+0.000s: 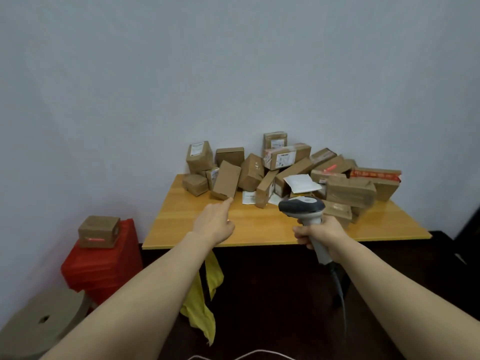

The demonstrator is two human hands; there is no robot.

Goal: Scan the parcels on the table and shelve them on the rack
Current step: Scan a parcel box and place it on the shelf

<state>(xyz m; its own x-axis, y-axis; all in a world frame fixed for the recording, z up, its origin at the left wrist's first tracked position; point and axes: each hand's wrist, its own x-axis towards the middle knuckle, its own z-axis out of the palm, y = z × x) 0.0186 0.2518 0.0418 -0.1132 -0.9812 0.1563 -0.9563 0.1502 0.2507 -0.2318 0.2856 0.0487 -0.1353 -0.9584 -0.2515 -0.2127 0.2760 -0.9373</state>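
Note:
Several brown cardboard parcels [283,167] lie heaped at the back of a wooden table [259,229], against the wall. My left hand [215,220] reaches over the table with fingers stretched out, its fingertips at the lower corner of a tilted plain box [226,179]. My right hand [320,233] grips the handle of a grey and white barcode scanner [302,206], whose head points toward the pile. A white padded envelope [302,183] lies among the boxes.
A small brown box [99,231] with a red scan line on it sits on a red stack [102,261] left of the table. A round cardboard disc [39,323] lies at the lower left. A yellow cloth [205,302] hangs under the table's front edge.

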